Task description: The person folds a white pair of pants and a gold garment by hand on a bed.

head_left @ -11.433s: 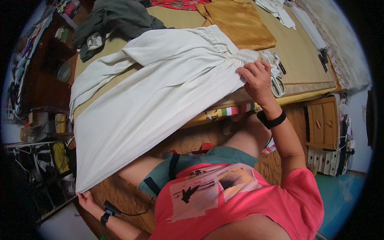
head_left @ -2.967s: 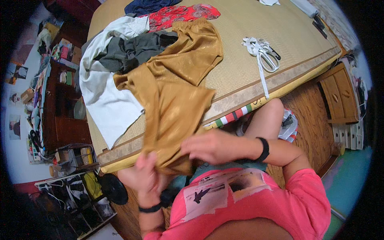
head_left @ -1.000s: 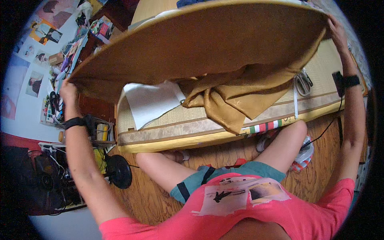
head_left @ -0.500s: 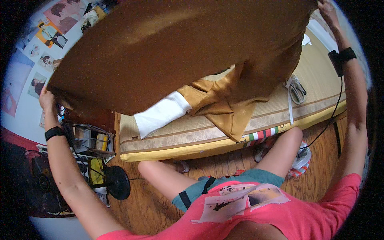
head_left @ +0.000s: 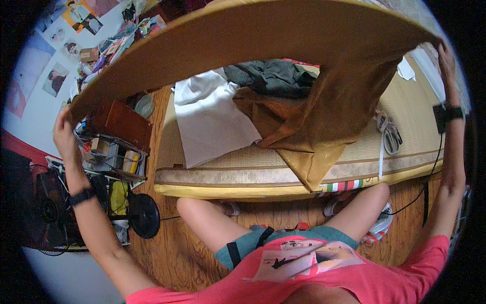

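Shiny golden-brown cloth garment point(head_left: 283, 35) stretched aloft at 12 o'clock.
Fingers of the left hand point(head_left: 64, 130) (9 o'clock) and right hand point(head_left: 446, 60) (2 o'clock) close on its edge. Below, on a woven straw-coloured mat point(head_left: 248, 156), lie pale loop-handled scissors point(head_left: 386, 145) at 3 o'clock, white cloth point(head_left: 210, 121) at 11 and crumpled dark-grey cloth point(head_left: 273, 77) at 1.

Dark grey garment point(head_left: 271, 78) partly hidden behind the raised brown cloth point(head_left: 243, 35); red fabric point(head_left: 306, 63) beyond, mostly covered, shape unclear.

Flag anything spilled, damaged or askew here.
Nothing looks spilled or damaged. Slightly askew: the brown cloth is stretched between the left hand and right hand, yet a loose corner droops to the bed's front edge; the white cloth lies rumpled.
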Action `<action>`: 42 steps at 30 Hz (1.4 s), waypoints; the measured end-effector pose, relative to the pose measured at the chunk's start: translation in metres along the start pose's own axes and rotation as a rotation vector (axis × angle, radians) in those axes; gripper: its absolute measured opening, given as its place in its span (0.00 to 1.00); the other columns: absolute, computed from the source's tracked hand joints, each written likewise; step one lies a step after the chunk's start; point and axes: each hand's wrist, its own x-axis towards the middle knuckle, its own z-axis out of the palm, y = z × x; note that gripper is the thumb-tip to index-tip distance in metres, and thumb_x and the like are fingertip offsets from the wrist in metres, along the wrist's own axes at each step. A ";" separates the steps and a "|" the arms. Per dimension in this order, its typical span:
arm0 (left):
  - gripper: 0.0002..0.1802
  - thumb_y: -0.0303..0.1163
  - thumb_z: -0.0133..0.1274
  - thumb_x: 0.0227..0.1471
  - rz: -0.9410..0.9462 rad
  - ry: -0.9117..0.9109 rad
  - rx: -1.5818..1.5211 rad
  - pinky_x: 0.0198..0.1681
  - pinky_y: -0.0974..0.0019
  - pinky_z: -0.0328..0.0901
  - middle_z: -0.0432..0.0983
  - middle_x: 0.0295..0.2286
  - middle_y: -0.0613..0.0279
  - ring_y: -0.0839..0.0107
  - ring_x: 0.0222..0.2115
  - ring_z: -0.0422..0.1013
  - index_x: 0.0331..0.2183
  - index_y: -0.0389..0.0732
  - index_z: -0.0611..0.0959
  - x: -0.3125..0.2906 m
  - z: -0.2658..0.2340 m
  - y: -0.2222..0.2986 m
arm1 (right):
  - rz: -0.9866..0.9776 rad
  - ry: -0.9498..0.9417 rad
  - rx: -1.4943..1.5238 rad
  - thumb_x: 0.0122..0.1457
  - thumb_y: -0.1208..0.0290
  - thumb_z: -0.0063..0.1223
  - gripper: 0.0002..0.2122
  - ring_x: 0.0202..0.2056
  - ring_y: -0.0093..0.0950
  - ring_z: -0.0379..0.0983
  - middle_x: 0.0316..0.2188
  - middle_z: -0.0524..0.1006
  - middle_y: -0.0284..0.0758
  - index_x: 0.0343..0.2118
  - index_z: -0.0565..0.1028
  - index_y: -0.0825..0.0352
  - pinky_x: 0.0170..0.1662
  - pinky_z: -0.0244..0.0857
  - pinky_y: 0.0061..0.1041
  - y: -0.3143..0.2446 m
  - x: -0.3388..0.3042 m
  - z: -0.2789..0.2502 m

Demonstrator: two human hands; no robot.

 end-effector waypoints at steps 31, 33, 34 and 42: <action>0.32 0.42 0.62 0.52 -0.676 -0.500 0.343 0.49 0.62 0.67 0.79 0.41 0.50 0.60 0.43 0.75 0.52 0.29 0.76 -0.194 0.236 -0.133 | -0.322 -0.767 -0.035 0.54 0.74 0.55 0.11 0.43 0.44 0.77 0.38 0.81 0.44 0.40 0.81 0.65 0.46 0.71 0.41 -0.237 -0.275 0.358; 0.27 0.37 0.67 0.48 -0.710 -0.460 0.231 0.41 0.67 0.68 0.78 0.32 0.64 0.72 0.34 0.72 0.46 0.31 0.80 -0.193 0.242 -0.139 | -0.360 -0.850 -0.084 0.51 0.75 0.56 0.15 0.43 0.42 0.77 0.40 0.81 0.38 0.43 0.81 0.60 0.47 0.71 0.39 -0.233 -0.275 0.356; 0.17 0.34 0.66 0.49 -0.759 -0.469 0.152 0.36 0.70 0.67 0.77 0.29 0.69 0.76 0.30 0.70 0.38 0.34 0.82 -0.195 0.239 -0.144 | -0.475 -0.738 -0.019 0.49 0.76 0.55 0.14 0.42 0.41 0.76 0.40 0.82 0.35 0.41 0.82 0.59 0.46 0.70 0.39 -0.218 -0.282 0.369; 0.05 0.27 0.55 0.59 -0.660 -0.292 -0.347 0.41 0.73 0.63 0.74 0.35 0.69 0.79 0.36 0.67 0.37 0.37 0.79 -0.215 0.165 -0.087 | -0.547 -0.532 -0.070 0.49 0.76 0.57 0.07 0.42 0.38 0.71 0.30 0.75 0.33 0.32 0.75 0.60 0.47 0.63 0.37 -0.250 -0.291 0.279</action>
